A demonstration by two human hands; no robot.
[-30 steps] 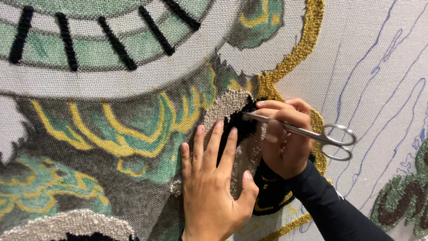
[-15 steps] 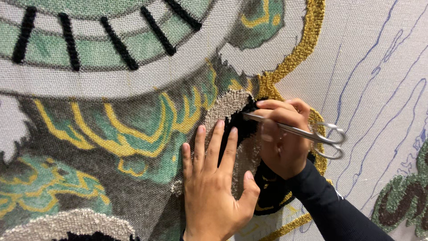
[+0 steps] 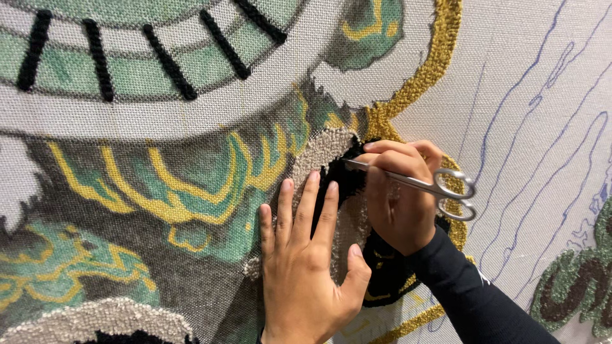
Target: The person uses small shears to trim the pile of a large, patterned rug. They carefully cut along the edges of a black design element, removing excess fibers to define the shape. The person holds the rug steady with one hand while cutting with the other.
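change: almost none seen since a second ago | left hand [image 3: 306, 267] was kept flat, fingers spread, on the big tufted green, yellow and grey rug cloth [image 3: 191, 191] | right hand [image 3: 398, 191] was clenched around small silver metal scissors [image 3: 433, 186] | tips stayed at black tuft just past left fingertips | trimming looked unfinished

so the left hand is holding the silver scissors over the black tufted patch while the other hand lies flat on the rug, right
Not quite: the head view shows the right hand holding the silver scissors, blades pointing at the black tufted patch. The left hand is the one lying flat on the rug, fingers spread beside that patch.
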